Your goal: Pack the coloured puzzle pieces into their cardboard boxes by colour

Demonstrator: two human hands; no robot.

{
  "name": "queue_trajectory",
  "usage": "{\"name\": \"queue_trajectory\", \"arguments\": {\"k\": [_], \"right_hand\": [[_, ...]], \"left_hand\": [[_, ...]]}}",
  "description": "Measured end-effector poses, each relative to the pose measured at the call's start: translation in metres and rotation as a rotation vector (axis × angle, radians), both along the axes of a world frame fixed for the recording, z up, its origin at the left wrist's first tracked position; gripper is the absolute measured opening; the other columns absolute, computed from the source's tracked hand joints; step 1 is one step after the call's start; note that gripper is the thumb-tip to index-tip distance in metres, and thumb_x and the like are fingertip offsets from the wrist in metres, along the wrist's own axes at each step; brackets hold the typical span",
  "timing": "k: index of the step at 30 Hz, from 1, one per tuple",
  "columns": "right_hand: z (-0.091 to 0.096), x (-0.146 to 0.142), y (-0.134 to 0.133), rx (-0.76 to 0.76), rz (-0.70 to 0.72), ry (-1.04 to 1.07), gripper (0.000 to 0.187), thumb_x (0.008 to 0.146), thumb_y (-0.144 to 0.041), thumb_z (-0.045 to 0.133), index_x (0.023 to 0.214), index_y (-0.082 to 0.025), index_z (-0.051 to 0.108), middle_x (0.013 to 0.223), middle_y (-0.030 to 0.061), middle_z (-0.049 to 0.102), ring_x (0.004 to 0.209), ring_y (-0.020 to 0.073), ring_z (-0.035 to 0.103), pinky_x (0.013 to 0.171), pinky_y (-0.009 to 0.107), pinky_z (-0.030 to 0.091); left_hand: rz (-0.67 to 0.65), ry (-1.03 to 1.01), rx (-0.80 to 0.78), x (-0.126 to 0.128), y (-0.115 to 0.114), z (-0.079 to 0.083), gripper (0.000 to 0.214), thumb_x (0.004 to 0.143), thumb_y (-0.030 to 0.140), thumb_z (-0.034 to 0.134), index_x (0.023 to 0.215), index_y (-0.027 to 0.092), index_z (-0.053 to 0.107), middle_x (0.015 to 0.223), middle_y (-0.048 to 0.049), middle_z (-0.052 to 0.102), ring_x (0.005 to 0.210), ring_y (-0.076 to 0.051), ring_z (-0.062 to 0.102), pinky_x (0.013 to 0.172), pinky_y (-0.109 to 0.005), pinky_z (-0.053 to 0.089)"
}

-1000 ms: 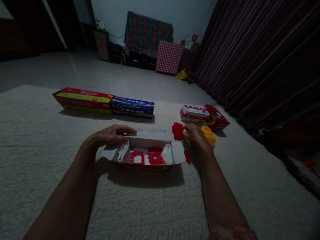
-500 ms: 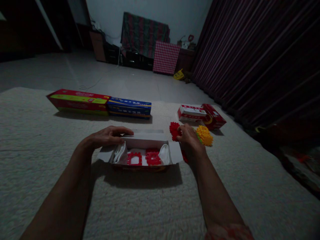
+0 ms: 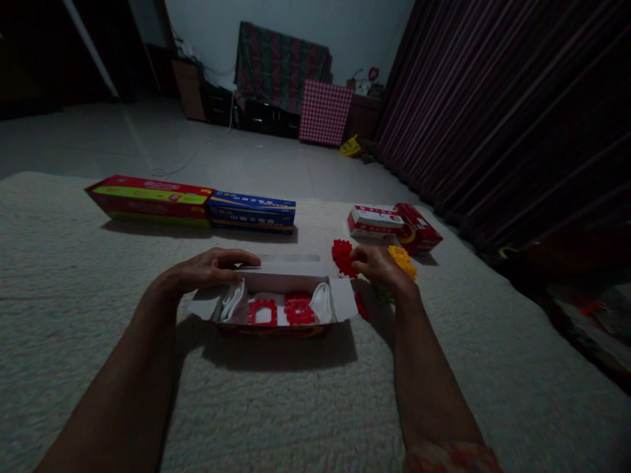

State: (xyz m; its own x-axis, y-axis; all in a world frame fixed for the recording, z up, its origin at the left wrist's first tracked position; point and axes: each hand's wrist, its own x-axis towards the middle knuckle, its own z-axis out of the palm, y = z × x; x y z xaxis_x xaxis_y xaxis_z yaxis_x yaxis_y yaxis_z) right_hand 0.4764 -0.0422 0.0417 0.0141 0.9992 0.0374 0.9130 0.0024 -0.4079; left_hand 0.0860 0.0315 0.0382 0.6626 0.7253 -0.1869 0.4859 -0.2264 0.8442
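Observation:
An open cardboard box [image 3: 276, 332] with its flaps spread sits in front of me. Inside it are two red plastic interlocking blocks [image 3: 262, 313] and folded white cloth [image 3: 321, 302] at both ends. My left hand [image 3: 207, 270] grips the box's rear left edge, its fingers behind the flap and its thumb toward the inside. To the right of the box, my right hand [image 3: 379, 266] is closed with its fingertips on a toothed red block [image 3: 343, 257]. Yellow blocks [image 3: 403, 261] and a green block [image 3: 384, 294] lie beside and partly behind that hand. Another red piece [image 3: 361, 306] shows near the right flap.
Behind the box lie a long red and green carton [image 3: 158, 200] and a blue carton [image 3: 252, 211], end to end. At the back right, a white and red box [image 3: 375, 221] touches a dark red box [image 3: 419, 230]. All rest on a cream quilted surface [image 3: 286, 414].
My right hand has turned and shifted slightly right, uncovering the green block and covering part of the yellow ones. My left hand keeps its place on the box. The view has shifted slightly.

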Motion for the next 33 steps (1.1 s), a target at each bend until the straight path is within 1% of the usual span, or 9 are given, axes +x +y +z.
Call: {"name": "queue_trajectory", "arguments": {"k": [3,9,11,14,17,20,25,30,33], "right_hand": [[0.005,-0.001,-0.003,0.016,0.046,0.050,0.020,0.083,-0.010,0.056,0.087,-0.016,0.074,0.086,0.0046,0.075,0.077,0.0162,0.065,0.073,0.027,0.047],[0.015,-0.004,-0.006,0.232,-0.047,0.255,0.021,0.083,-0.019,0.062,0.099,-0.016,0.076,0.098,0.0092,0.077,0.086,0.0200,0.069,0.081,0.033,0.054],[0.019,-0.004,-0.007,0.243,-0.052,0.278,0.021,0.083,-0.022,0.064,0.099,-0.016,0.076,0.098,0.0100,0.077,0.086,0.0204,0.070,0.081,0.034,0.054],[0.023,-0.008,-0.009,0.127,-0.010,0.193,0.018,0.082,-0.018,0.061,0.091,-0.017,0.076,0.092,0.0078,0.078,0.081,0.0189,0.069,0.078,0.032,0.054],[0.019,-0.013,-0.008,-0.011,0.054,0.068,0.021,0.082,-0.011,0.057,0.086,-0.018,0.076,0.089,0.0053,0.078,0.078,0.0165,0.067,0.074,0.028,0.051],[0.011,-0.017,-0.002,-0.059,0.009,-0.044,0.025,0.081,-0.006,0.056,0.086,-0.018,0.077,0.088,0.0049,0.078,0.076,0.0154,0.066,0.071,0.025,0.047],[-0.002,-0.015,0.004,-0.116,-0.059,-0.147,0.026,0.080,-0.006,0.056,0.086,-0.017,0.079,0.087,0.0053,0.077,0.074,0.0145,0.063,0.066,0.024,0.041],[-0.011,-0.012,0.005,-0.166,-0.107,-0.212,0.022,0.080,-0.012,0.057,0.083,-0.018,0.078,0.084,0.0070,0.076,0.070,0.0153,0.061,0.061,0.025,0.036],[-0.011,-0.017,0.004,-0.218,-0.111,-0.219,0.015,0.079,-0.018,0.065,0.086,-0.017,0.078,0.088,0.0084,0.076,0.073,0.0170,0.063,0.060,0.026,0.037]], "left_hand": [[-0.001,0.002,0.000,0.000,0.000,0.000,0.051,0.073,0.036,0.072,0.124,0.027,0.073,0.132,-0.0064,0.071,0.116,-0.030,0.064,0.089,-0.032,0.053],[0.018,-0.039,-0.070,0.000,-0.003,0.002,0.055,0.071,0.035,0.074,0.125,0.023,0.072,0.130,-0.0076,0.070,0.113,-0.027,0.064,0.090,-0.033,0.051],[0.014,-0.050,-0.087,0.000,-0.003,0.002,0.056,0.071,0.034,0.073,0.126,0.022,0.071,0.132,-0.0085,0.070,0.113,-0.027,0.064,0.090,-0.033,0.051],[0.013,-0.038,-0.086,0.000,-0.003,0.001,0.055,0.072,0.034,0.073,0.126,0.023,0.071,0.131,-0.0081,0.070,0.112,-0.026,0.064,0.089,-0.032,0.051],[0.017,-0.021,-0.070,0.000,-0.002,0.001,0.055,0.072,0.034,0.072,0.127,0.025,0.071,0.131,-0.0066,0.070,0.109,-0.026,0.065,0.087,-0.031,0.052],[0.009,-0.030,-0.054,0.000,-0.003,0.001,0.055,0.072,0.034,0.072,0.126,0.026,0.072,0.130,-0.0061,0.070,0.110,-0.026,0.065,0.089,-0.032,0.052],[0.020,-0.019,-0.057,0.002,-0.004,0.003,0.054,0.071,0.034,0.072,0.124,0.025,0.072,0.131,-0.0062,0.070,0.113,-0.027,0.065,0.090,-0.032,0.052],[0.022,-0.003,-0.059,0.002,-0.003,0.003,0.054,0.071,0.034,0.072,0.125,0.026,0.072,0.132,-0.0056,0.070,0.116,-0.028,0.064,0.092,-0.032,0.052],[0.026,0.000,-0.079,0.001,-0.003,0.002,0.056,0.072,0.034,0.072,0.127,0.025,0.071,0.132,-0.0065,0.070,0.115,-0.028,0.065,0.091,-0.032,0.052]]}}
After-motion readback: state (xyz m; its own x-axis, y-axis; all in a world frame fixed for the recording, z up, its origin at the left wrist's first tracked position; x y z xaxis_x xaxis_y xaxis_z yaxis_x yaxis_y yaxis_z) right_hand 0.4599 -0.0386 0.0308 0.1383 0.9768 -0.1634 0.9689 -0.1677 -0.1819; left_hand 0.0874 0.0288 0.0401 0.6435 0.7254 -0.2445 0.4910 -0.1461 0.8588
